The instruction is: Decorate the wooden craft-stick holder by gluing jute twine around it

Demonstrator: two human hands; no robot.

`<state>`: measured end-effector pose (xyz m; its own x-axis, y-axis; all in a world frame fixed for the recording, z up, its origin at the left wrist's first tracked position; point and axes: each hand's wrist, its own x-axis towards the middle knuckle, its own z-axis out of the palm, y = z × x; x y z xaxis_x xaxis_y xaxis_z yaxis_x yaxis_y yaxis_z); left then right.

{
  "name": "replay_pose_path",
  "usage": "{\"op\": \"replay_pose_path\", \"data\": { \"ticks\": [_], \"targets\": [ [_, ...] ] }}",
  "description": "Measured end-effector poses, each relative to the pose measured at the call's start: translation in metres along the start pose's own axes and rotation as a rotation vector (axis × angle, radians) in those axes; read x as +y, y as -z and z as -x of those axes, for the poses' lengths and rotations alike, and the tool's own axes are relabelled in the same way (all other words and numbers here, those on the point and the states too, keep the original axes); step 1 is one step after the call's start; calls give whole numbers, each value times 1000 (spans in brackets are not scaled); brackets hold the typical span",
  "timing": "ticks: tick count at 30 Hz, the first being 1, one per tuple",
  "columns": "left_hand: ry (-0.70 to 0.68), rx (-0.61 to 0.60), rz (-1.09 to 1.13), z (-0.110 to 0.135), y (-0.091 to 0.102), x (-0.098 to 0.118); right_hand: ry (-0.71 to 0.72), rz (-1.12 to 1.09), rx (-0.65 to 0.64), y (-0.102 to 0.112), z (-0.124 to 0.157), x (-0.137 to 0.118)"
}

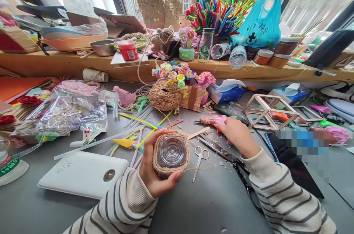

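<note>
- Striped sleeves point(284, 193) are lying nearest the camera, on the near side of the small scissors point(197, 169), one to the left and one to the right, and both are running out of the picture.
- Just left of the small scissors, the left hand point(151, 167) is holding the jar point(172, 151) above the counter point(27, 204); its fingers are spreading about as wide as the jar, thumb on the near side, the others on the far side.
- To the right of and beyond the small scissors, the right hand point(239, 136) is curling over the glue gun point(211, 120), its fingers seemingly bent around the grip.
- Twine point(157, 152) is wrapping the jar's sides, and a loose strand is trailing toward the small scissors.
- Judging by looks, the jar is probably being light and stiff, rough where wrapped, slick on its clear face; holding by the wrapped sides should be giving the surest grip.
- The glue gun is likely being rigid, its tip possibly hot, so the grip is seeming the safe place.
- The left palm and the right fingertips are hiding; whether glass or plastic is showing, I cannot tell.
- Far right of the small scissors, a pixelated patch is covering part of the phone point(293, 164).
</note>
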<state>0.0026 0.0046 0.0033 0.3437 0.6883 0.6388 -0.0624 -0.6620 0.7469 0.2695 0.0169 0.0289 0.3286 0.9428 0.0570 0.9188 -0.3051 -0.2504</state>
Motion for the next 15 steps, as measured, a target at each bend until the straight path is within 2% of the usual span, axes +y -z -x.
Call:
{"op": "replay_pose_path", "data": {
  "ticks": [3, 7, 11, 15],
  "targets": [
    [32, -6, 34, 1, 2, 0, -109, -58, -140, 4, -1, -2],
    [124, 68, 112, 2, 5, -2, -185, -144, -259, 3, -4, 0],
    [248, 177, 180, 2, 5, 0, -196, -239, -222, -3, -8, 3],
    [354, 345, 254, -2, -1, 7, -234, -337, -81, -4, -10, 6]
  ]
}}
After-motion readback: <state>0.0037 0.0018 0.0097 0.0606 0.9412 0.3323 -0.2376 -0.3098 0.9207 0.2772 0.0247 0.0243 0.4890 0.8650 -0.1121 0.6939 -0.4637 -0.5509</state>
